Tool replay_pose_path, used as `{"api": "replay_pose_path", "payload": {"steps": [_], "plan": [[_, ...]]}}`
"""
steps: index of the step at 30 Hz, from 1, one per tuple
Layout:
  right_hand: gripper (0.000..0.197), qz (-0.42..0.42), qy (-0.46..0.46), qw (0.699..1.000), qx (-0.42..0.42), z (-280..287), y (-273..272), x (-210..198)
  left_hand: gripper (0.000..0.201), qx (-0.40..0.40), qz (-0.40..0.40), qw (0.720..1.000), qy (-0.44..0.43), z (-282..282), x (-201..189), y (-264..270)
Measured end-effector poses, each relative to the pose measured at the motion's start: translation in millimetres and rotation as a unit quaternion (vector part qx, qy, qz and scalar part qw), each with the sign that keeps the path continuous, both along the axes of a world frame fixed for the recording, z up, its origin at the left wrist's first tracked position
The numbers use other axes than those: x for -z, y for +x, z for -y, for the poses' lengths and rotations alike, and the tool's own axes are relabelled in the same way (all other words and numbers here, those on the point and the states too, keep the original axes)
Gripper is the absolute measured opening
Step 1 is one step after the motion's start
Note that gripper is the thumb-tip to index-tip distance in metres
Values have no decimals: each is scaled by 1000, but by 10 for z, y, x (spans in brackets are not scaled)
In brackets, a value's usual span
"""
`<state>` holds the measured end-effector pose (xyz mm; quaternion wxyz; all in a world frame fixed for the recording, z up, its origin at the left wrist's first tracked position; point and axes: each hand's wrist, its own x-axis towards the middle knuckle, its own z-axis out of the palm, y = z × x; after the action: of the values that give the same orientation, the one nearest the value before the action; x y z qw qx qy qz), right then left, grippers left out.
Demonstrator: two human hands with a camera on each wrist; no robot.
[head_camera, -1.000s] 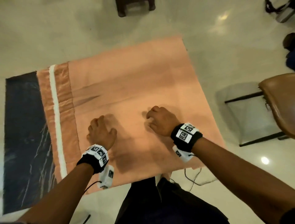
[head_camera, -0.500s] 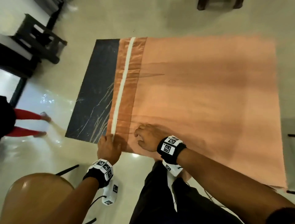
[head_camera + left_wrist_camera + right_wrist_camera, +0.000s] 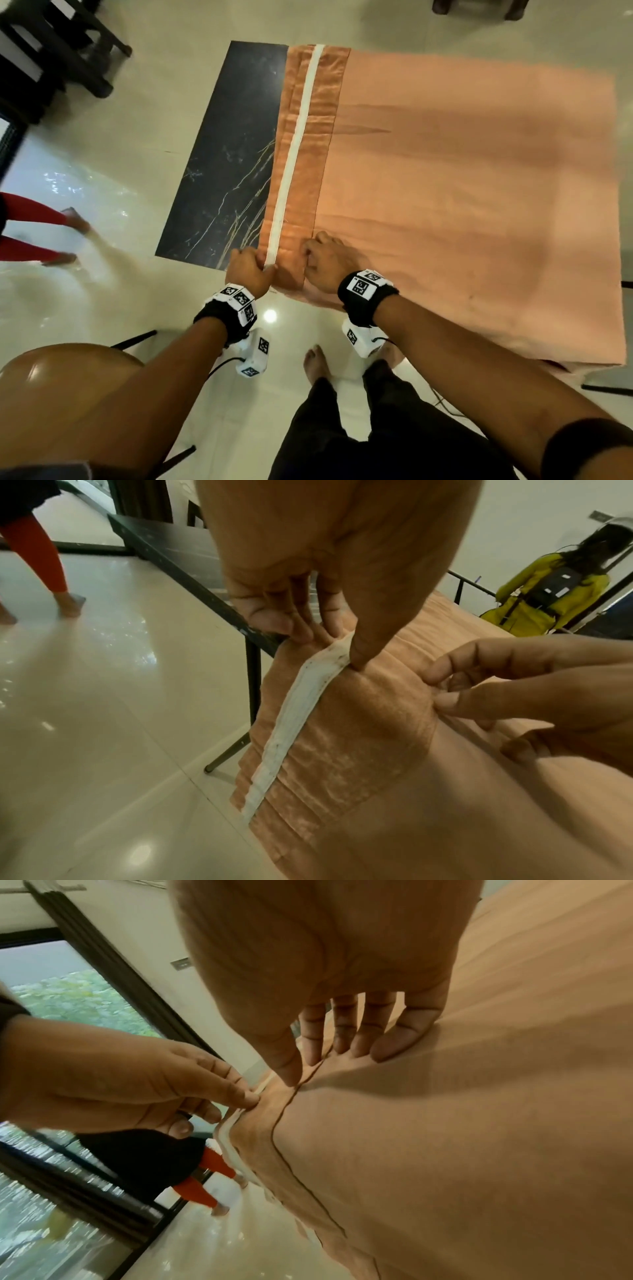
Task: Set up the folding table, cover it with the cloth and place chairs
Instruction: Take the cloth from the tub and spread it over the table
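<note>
A peach cloth (image 3: pixel 462 188) covers most of the folding table, and the black marbled top (image 3: pixel 226 154) shows bare at the left. The cloth's left part lies folded back in a band with a white stripe (image 3: pixel 294 154). At the near edge my left hand (image 3: pixel 251 270) pinches the white-striped hem (image 3: pixel 308 685), thumb on top. My right hand (image 3: pixel 325 263) is just to its right, thumb and fingers (image 3: pixel 294 1069) pinching the cloth at the fold line (image 3: pixel 284 1123). The hanging cloth end (image 3: pixel 342 777) drops beside a black table leg (image 3: pixel 253 685).
A brown chair seat (image 3: pixel 68 377) stands at my lower left, and black chair legs (image 3: pixel 609 387) show at the right edge. Dark furniture (image 3: pixel 51 51) is at the far left, a dark stool (image 3: pixel 476 7) beyond the table. A person in red leggings (image 3: pixel 34 226) walks on the left.
Both hands moved left along the near edge, from the plain middle of the cloth to the folded striped band, and now pinch it. The head view shifted left with them.
</note>
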<state>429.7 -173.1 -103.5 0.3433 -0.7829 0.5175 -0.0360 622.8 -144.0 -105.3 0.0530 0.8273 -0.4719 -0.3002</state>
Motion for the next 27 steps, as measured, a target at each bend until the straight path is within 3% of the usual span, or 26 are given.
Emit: {"api": "replay_pose_path", "payload": {"steps": [4,7,11,15,18,20,22,24,26,27], "plan": [[18,-7,22,998,55,12,106,43,40,-21,-75,997,-17,21,-36,76],[17,-25,15,997,70,4,151,24,45,-13,-67,997,-22,24,-89,157],[23,-52,20,995,84,4,200,12,22,57,-55,996,-32,-18,-250,125],[40,-31,56,992,110,-6,187,-78,14,66,-192,979,-1,-12,-495,-6],[51,101,144,967,183,2,126,-124,10,59,-347,936,19,19,-640,-186],[57,244,224,911,245,10,69,-177,38,69,-423,902,56,31,-655,-316],[48,318,273,866,272,-21,-4,-200,49,71,-463,878,97,4,-634,-420],[14,301,258,867,300,-77,-74,-189,44,94,-441,888,88,-18,-532,-456],[25,250,206,883,339,-136,-187,-70,29,180,-319,930,17,-22,-413,-421],[30,240,189,877,371,-188,-280,-35,36,247,-239,939,-2,-22,-357,-417]]}}
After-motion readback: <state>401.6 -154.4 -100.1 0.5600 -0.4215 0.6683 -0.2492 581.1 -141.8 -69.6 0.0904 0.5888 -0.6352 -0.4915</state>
